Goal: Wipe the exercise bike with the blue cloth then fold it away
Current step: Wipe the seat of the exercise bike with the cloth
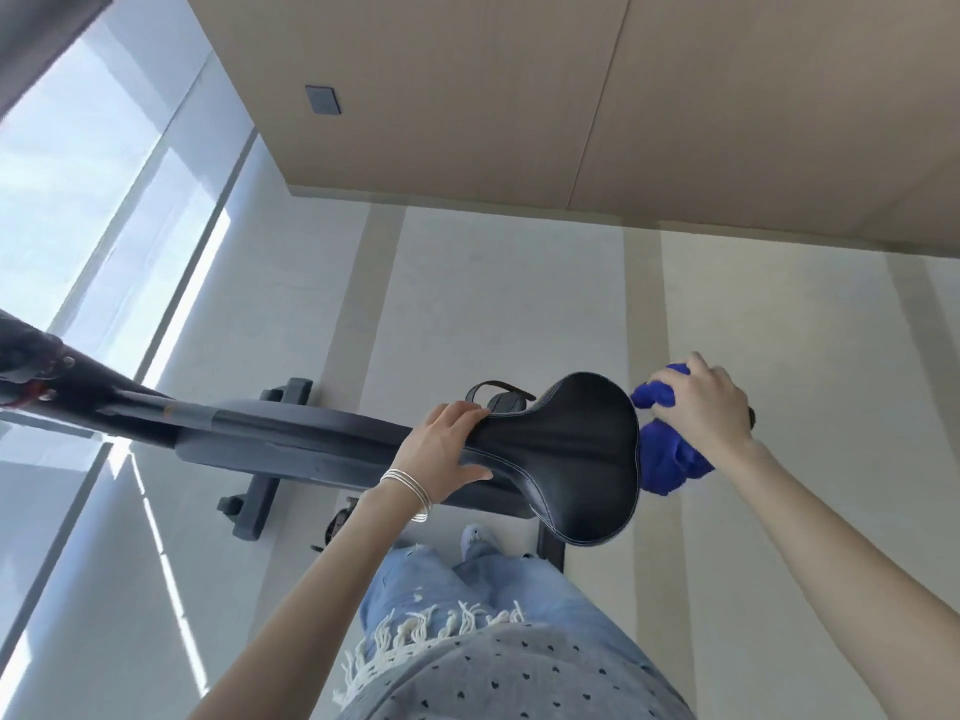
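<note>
Pale striped floor (519,304), dark grey exercise bike (291,439), left hand (441,449) gripping its black padded saddle's (576,449) nose — right hand (701,407) clutching bunched blue cloth (670,459) just behind.

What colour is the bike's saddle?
The saddle is black with pale stitching along its edge, seen in the head view.

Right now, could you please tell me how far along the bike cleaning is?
Done: no part shows as wiped; one frame cannot tell. In hand: the left hand grips the narrow nose of the black padded saddle while the right hand holds the bunched blue cloth at its wide rear edge. Left: possibly the dark grey bike frame, and certainly folding the cloth away.
</note>
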`<act>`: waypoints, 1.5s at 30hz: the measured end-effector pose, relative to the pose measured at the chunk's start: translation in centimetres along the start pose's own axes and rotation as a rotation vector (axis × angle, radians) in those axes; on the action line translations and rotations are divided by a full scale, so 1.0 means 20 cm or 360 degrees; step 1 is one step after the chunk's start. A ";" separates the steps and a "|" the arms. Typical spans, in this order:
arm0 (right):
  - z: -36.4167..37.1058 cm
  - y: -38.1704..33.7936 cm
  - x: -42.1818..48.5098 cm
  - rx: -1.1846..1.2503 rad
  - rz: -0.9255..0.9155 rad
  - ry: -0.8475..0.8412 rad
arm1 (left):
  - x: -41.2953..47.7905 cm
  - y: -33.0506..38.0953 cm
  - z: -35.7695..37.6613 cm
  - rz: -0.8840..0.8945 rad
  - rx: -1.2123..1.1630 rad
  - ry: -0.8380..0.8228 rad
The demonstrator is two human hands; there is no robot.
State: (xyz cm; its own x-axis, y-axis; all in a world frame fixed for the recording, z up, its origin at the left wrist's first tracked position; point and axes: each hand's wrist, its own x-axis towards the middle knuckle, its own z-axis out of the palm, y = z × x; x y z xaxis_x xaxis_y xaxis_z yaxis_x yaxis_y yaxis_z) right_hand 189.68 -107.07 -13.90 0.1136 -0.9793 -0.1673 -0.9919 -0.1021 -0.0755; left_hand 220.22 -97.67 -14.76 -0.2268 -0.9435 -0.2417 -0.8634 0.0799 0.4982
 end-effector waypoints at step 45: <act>0.10 -0.33 -1.60 0.0438 0.0350 0.0370 | -0.67 0.43 0.23 0.0670 0.0660 -0.0060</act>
State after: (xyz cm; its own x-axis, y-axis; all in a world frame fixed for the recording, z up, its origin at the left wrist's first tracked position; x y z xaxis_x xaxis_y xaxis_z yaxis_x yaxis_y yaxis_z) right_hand 192.66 -74.72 -10.00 -0.1464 -0.9891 0.0150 -0.9354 0.1334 -0.3275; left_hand 213.73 -82.82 -10.94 -0.5973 -0.7919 -0.1270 -0.7980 0.5711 0.1923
